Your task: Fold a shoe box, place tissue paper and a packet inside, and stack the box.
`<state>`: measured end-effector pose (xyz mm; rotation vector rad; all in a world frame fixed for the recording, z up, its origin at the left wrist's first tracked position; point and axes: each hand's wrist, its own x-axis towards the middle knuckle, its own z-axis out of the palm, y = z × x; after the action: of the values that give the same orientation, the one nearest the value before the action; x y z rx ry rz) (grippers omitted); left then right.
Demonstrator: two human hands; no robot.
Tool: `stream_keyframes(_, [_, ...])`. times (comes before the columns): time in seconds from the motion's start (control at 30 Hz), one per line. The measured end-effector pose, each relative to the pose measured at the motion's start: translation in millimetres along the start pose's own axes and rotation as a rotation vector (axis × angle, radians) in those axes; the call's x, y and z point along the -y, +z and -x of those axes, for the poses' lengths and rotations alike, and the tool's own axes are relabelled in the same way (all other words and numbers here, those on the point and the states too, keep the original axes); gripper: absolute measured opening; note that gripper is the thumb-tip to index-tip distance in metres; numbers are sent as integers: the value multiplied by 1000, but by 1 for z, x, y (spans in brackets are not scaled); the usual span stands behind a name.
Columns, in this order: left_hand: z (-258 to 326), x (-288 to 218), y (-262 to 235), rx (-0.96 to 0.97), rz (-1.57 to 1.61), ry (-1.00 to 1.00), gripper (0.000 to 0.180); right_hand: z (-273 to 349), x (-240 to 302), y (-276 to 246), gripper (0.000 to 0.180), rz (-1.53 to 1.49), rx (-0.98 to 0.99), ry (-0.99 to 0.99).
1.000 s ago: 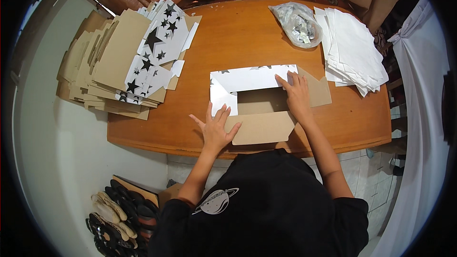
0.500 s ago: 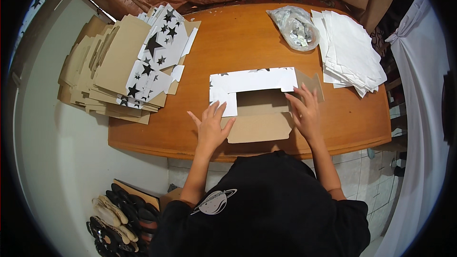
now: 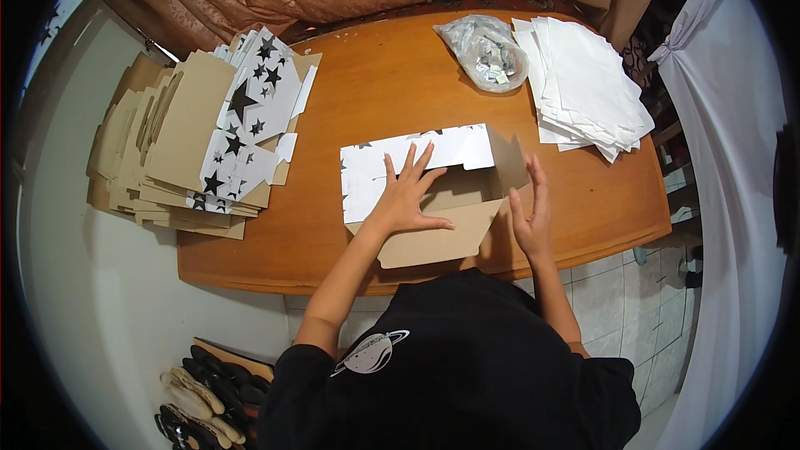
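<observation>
A partly folded cardboard box (image 3: pixel 364 179), white with black stars outside and plain brown inside, lies on the wooden table in front of me. Its brown front flap (image 3: pixel 437 237) spreads toward me, and a brown side flap (image 3: pixel 509 158) stands up at the right. Across the box's opening lies my left hand (image 3: pixel 406 200), fingers spread, its fingertips over the white panel and its thumb by the front flap. My right hand (image 3: pixel 533 215) is upright at the right side flap with fingers stretched and thumb apart. Neither hand grips anything.
Flat star-printed cardboard blanks (image 3: pixel 187 129) are stacked at the left. Toward the back right, a clear plastic bag (image 3: pixel 487 54) of small pieces sits beside a pile of white paper sheets (image 3: pixel 583 83). Shoes (image 3: pixel 212 396) lie at lower left, below the table's front edge (image 3: pixel 275 287).
My left hand has moved from the box's left end to across its opening. My right hand has shifted to the outside of the side flap, and the box has turned slightly.
</observation>
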<state>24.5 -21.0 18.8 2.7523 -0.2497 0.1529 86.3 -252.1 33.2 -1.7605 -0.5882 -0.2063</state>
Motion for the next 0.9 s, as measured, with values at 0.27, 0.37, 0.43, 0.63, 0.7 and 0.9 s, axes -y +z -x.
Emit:
stream_keyframes(0.27, [1,2,10,-86,-57,-42,102,10,-3,37,54,412,558,-120])
stream_keyframes(0.37, [1,5,15,-91,-71,-46,101,13,-7,44,60,676,685,-151])
stream_keyframes(0.43, [3,5,14,-79,-80,-59,101,11,-6,43,61,680,676,-168])
stream_keyframes(0.63, [3,5,17,-65,-115,-65,104,18,-15,48,65,849,610,-339])
stream_keyframes(0.7, [4,5,18,-46,-128,-71,105,18,-16,48,65,884,628,-333])
stream_keyframes(0.9, [3,6,18,-68,-103,-62,102,17,-18,50,64,881,626,-325])
